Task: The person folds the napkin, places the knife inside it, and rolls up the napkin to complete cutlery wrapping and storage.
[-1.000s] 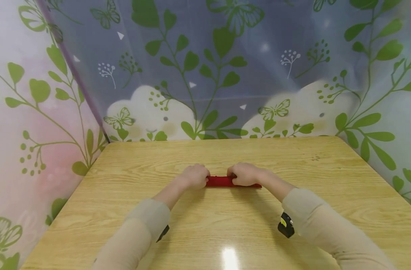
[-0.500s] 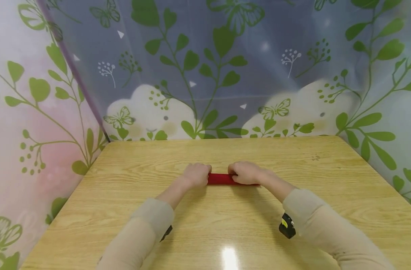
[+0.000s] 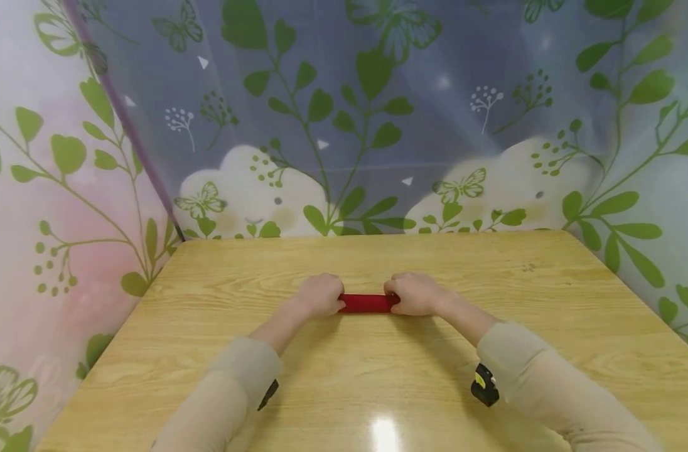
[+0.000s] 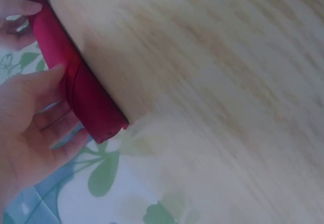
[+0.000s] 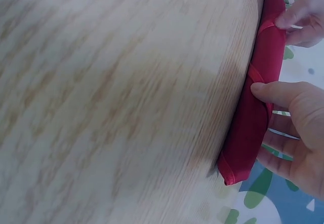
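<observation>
A rolled red cloth [image 3: 368,304] with a thin trim line lies crosswise in the head view, low over the wooden table. My left hand [image 3: 321,295] holds its left part, and my right hand [image 3: 416,295] holds its right part. In the left wrist view, the left thumb presses the near side of the roll [image 4: 93,105], with the fingers behind it. Much the same grip shows in the right wrist view, where the right hand [image 5: 304,122] pinches the roll and its end [image 5: 235,165] sticks out past the fingers. The far ends are hidden by the hands in the head view.
The wood-grain table [image 3: 366,370] spreads around the hands. A printed fabric backdrop [image 3: 366,125] with leaves and butterflies stands behind it and along both sides. A black device [image 3: 484,384] hangs under the right wrist, and another [image 3: 268,394] under the left.
Both hands have moved slightly apart along the red roll, the left one leftward and the right one rightward. The roll's right end, visible past the right hand before, is now hidden in the head view.
</observation>
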The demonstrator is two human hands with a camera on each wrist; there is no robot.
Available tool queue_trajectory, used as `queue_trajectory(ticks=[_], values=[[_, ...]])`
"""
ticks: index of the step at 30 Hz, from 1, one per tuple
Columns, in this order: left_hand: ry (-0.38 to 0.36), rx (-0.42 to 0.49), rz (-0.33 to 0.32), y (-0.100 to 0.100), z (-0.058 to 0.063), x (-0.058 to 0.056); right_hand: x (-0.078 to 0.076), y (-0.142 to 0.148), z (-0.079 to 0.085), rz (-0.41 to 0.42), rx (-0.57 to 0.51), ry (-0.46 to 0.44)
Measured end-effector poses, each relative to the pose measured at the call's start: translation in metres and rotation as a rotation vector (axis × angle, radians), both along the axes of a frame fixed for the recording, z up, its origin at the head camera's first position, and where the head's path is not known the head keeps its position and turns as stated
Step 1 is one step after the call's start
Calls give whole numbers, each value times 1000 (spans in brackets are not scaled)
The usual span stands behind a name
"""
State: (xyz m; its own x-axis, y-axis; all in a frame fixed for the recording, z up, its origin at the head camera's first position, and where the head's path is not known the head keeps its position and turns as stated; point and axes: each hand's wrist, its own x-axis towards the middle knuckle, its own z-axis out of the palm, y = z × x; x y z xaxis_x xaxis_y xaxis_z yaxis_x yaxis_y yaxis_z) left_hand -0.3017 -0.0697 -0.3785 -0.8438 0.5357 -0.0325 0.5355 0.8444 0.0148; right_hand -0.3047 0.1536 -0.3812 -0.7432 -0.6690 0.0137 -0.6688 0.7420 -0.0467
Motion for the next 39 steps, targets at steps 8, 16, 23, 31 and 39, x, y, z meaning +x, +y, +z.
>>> queue_trajectory(ticks=[8,16,23,31,39], values=[[-1,-40,7,-7,1,0,1,-2,3,-12,13,6],[27,-55,-16,-4,-1,-1,-1,2,2,-4,15,-3],[31,-70,-28,-3,-1,0,-4,3,1,6,20,-16],[-4,-33,-13,-4,-2,-3,-1,6,4,19,45,-12],[-72,-20,21,-8,-3,-3,1,14,0,41,30,-41]])
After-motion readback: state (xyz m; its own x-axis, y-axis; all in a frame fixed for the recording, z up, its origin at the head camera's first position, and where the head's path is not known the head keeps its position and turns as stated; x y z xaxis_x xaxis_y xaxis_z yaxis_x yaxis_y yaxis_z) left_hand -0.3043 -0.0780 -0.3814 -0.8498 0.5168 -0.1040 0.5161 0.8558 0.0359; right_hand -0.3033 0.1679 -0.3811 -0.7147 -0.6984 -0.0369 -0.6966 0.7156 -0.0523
